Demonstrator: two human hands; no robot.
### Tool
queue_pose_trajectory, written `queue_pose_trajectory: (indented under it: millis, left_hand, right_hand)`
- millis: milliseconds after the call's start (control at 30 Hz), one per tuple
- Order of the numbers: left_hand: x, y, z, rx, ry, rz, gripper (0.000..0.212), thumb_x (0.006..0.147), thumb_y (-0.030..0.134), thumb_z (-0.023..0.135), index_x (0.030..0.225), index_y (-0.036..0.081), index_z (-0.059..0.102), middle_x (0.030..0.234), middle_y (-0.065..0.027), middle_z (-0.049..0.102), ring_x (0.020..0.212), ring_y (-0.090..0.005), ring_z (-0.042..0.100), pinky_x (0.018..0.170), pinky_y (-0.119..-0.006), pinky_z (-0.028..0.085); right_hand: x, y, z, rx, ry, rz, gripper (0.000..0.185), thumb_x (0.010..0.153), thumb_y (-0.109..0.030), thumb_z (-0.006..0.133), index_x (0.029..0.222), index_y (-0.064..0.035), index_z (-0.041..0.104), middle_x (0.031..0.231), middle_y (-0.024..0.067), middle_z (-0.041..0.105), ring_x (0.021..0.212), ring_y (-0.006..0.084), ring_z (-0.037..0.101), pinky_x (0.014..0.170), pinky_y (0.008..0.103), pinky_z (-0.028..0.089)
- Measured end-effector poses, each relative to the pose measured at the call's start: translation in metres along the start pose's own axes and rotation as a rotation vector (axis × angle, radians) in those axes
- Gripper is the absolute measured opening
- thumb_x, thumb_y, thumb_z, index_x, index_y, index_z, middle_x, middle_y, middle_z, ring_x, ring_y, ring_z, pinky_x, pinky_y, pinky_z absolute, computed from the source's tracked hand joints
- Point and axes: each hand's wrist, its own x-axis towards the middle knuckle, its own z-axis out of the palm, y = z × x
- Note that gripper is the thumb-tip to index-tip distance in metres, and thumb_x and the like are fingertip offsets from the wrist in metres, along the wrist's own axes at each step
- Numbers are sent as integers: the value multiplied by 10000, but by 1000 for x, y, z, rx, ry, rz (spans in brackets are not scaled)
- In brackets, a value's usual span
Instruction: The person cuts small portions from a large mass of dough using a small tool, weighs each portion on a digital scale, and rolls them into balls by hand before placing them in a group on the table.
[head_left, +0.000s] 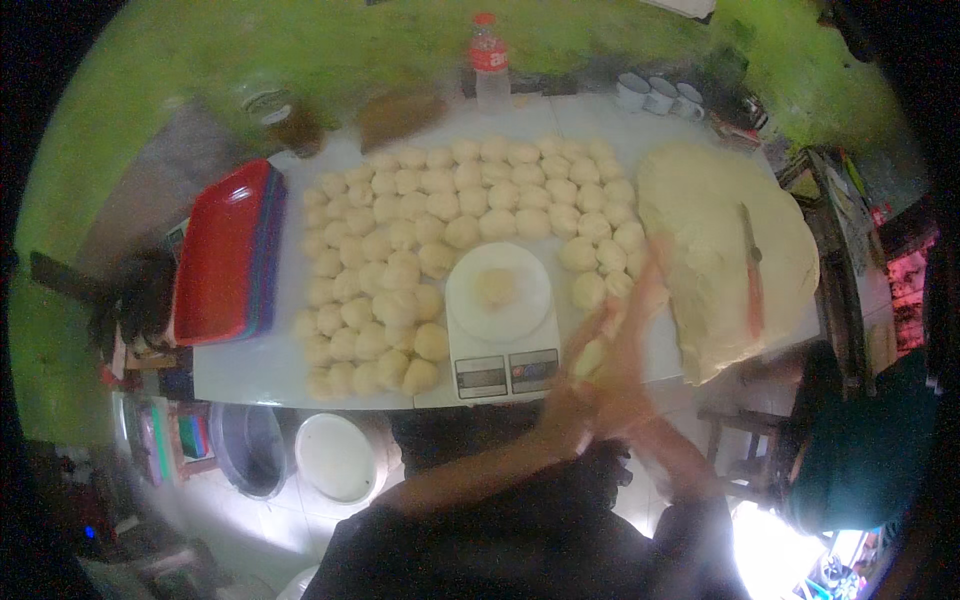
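My left hand (574, 386) and my right hand (634, 367) are pressed palm to palm, blurred, just right of a white kitchen scale (499, 300). A pale dough piece (589, 360) shows between the palms, partly hidden by the fingers. On the scale's round plate lies a small flat bit of dough (495, 286). Rows of dough balls (457, 199) surround the scale on its left, far and right sides. To the right spreads a large slab of dough (720, 225), with a red-handled knife (752, 270) lying on top.
Stacked plastic trays, red on top (225, 255), stand at the table's left edge. A red-labelled bottle (491, 64) and three enamel mugs (660, 96) line the far side. Below the near edge are a grey tub (251, 450) and a white lidded bucket (337, 457).
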Motion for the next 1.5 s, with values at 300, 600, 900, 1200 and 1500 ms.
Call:
queue_pose_trajectory:
  millis: [300, 600, 900, 1200, 1500]
  left_hand:
    - [43, 19, -110, -25, 556, -9, 497, 963, 393, 327, 1251, 4, 442, 1271, -113, 462, 1173, -243, 411, 982, -377, 326]
    - [-6, -60, -35, 284, 5, -78, 642, 937, 379, 381, 1413, -13, 205, 1461, -165, 241, 1349, -264, 233, 1112, -364, 150]
    - [-6, 1, -40, -172, 112, -246, 664, 918, 442, 431, 1369, -17, 266, 1407, -164, 299, 1306, -248, 284, 1065, -359, 224]
    - [123, 44, -269, 1015, 447, 333, 307, 871, 308, 567, 976, 28, 639, 922, -133, 663, 888, -229, 630, 776, -337, 470]
    - [117, 22, -16, 862, -219, 69, 408, 860, 397, 554, 948, 8, 640, 859, -151, 664, 799, -260, 637, 739, -358, 484]
  right_hand:
    - [72, 100, 79, -120, -478, 24, 567, 848, -184, 585, 1367, -99, 374, 1396, 230, 346, 1297, 363, 334, 1042, 413, 320]
    - [21, -15, 26, 143, 26, -61, 552, 919, -277, 433, 1370, 14, 309, 1301, 301, 422, 1239, 373, 410, 1046, 439, 315]
    - [18, -5, 63, 372, 246, 213, 1026, 794, -690, 378, 1416, 61, 58, 1476, 282, 28, 1374, 407, -12, 1110, 488, 5]
    - [18, 132, -120, -773, 507, 275, 587, 863, -259, 548, 1354, -2, 353, 1362, 214, 388, 1268, 356, 355, 1075, 429, 245]
    - [-5, 194, -175, -721, 255, 357, 149, 828, -114, 564, 967, -62, 547, 841, 156, 615, 757, 299, 607, 675, 356, 478]
